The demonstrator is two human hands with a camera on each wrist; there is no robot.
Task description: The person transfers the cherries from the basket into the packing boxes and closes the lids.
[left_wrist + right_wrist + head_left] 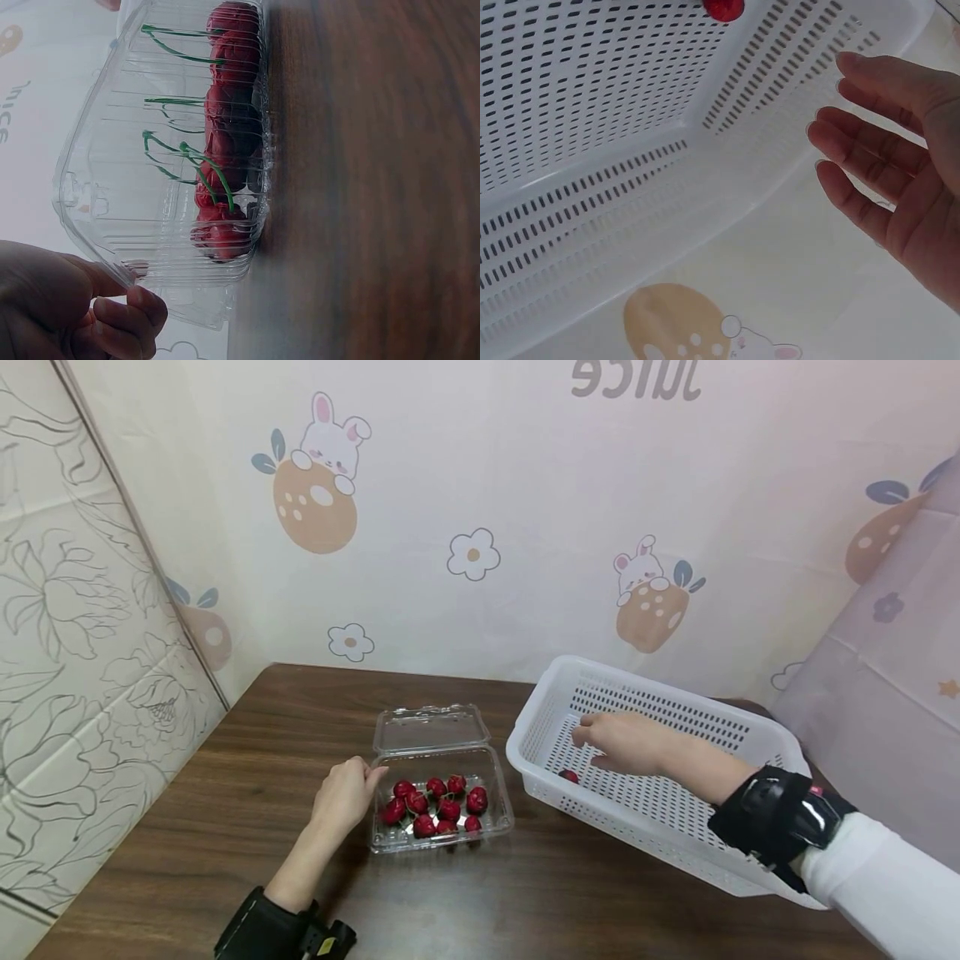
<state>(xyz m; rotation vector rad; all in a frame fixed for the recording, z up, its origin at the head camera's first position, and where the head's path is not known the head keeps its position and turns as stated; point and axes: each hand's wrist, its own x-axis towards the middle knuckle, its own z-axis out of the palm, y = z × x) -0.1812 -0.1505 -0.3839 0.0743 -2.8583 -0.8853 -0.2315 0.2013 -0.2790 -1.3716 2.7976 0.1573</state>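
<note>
A clear plastic clamshell box (504, 785) lies with its lid raised back on the table, holding several red cherries (424, 826). Green stems (184, 56) show through its wall in the left wrist view. My left hand (347, 795) pinches the box's rim at the left side, between thumb and curled fingers. Over the white perforated basket (600, 799), my right hand (626, 742) hovers with relaxed fingers, holding nothing. One cherry (569, 775) lies inside the basket near its left end, apart from the hand; it also appears at the top of the right wrist view.
The dark wooden table (247, 810) carries both containers, the basket standing right of the box. Behind them rises a wall covering (525, 610) printed with rabbits and flowers. A flower-patterned panel (82, 635) stands along the left side.
</note>
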